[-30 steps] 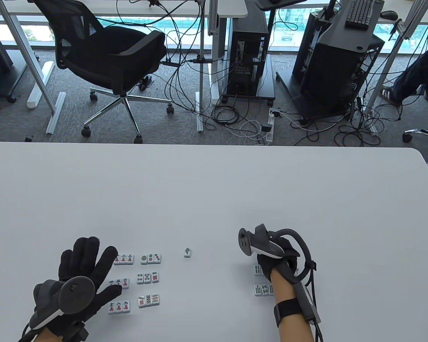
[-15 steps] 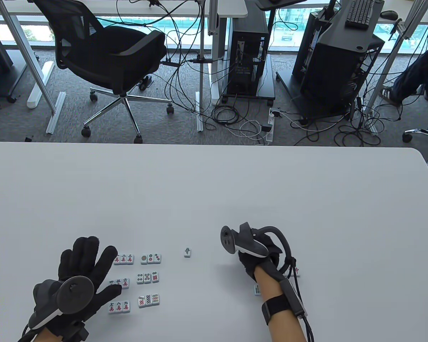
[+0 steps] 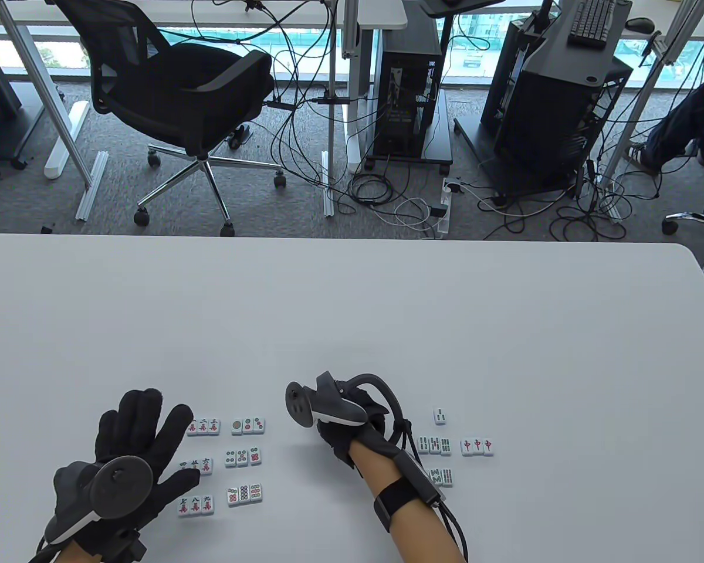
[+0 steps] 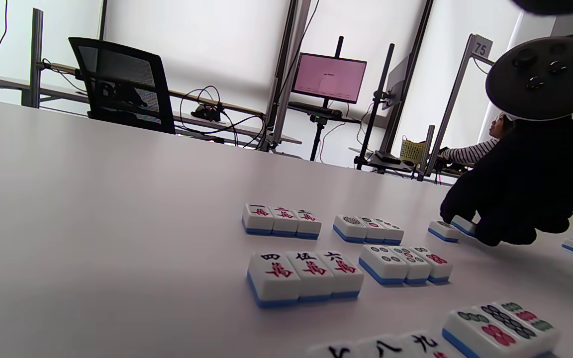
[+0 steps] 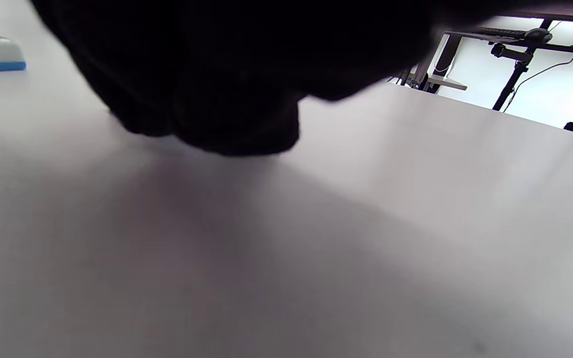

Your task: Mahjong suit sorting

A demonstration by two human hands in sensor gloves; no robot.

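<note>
Three rows of character tiles and three rows of dot tiles lie face up at the left. My left hand rests flat beside the character tiles, fingers spread, holding nothing. My right hand hangs curled over the spot right of the dot tiles. In the left wrist view its fingertips come down at a lone tile, with a second tile edge showing under them; a grip cannot be made out. Bamboo tiles and three red-character tiles lie further right.
The white table stretches bare toward its far edge. Beyond it stand an office chair, computer racks and floor cables. A single bamboo tile lies apart above the right group. A seated person's leg shows at the far right.
My right hand has travelled left from over the right-hand tile groups to the lone tile, uncovering the bamboo and red-character tiles. The left hand has not moved.
</note>
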